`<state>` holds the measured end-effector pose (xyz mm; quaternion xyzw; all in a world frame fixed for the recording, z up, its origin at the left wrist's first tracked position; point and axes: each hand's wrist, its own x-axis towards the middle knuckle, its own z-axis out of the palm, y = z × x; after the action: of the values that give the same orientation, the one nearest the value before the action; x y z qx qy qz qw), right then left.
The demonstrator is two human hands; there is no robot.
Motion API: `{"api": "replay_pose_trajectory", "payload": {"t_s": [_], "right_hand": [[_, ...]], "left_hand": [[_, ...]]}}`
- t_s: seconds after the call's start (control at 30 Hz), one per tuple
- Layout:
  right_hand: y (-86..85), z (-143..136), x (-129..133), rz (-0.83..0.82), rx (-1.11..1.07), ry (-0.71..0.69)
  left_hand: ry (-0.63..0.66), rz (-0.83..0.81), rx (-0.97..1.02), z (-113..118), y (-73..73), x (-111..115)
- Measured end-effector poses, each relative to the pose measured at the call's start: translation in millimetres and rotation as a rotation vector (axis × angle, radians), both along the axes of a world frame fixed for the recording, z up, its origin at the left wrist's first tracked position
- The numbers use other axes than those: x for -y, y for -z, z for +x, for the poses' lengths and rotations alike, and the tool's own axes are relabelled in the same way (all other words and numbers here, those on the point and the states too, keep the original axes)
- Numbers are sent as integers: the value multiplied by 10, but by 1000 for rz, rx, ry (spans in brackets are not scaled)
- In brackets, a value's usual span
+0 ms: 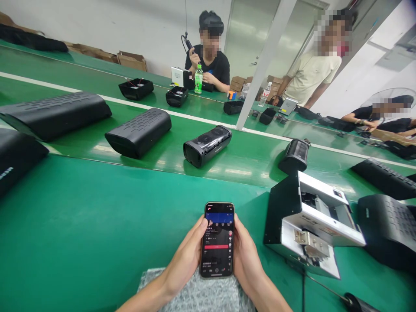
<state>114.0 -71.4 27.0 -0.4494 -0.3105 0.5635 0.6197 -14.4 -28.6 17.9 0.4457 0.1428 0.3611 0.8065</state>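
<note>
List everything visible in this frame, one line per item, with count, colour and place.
phone: one, black, screen lit, held in both hands over the near belt
bubble wrap: one sheet, grey, under the wrists
metal device: one, black and silver, right of the phone
speaker shells: several, black, lying along the green belt
open trays: at least three, black, far belt
bottle: one, green, before the seated co-worker
standing person: one, pale shirt, far right
cartons: several, brown, by the wall
left hand: grips the phone's left edge
right hand: grips the phone's right edge
</note>
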Motion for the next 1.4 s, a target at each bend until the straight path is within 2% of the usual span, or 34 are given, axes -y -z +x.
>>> {"api": "replay_pose_trajectory", "payload": {"t_s": [0.23,0.57,0.83,1.07,1.4], "right_hand": [[-6,-10,15,14,-2,-3],[-1,-1,-1,11,-15,19],[-18,-5,5,2,-17,22],[-30,-22,24,0,-14,13],[-4,-8,-7,18,-17,20]], "left_hand": [[10,20,26,1,56,-20],[-27,-68,-5,4,-27,16],[-44,-110,8,-2,-16,15],[19,22,-2,-15,-12,-2],[-3,-25,24,14,-13,-9]]}}
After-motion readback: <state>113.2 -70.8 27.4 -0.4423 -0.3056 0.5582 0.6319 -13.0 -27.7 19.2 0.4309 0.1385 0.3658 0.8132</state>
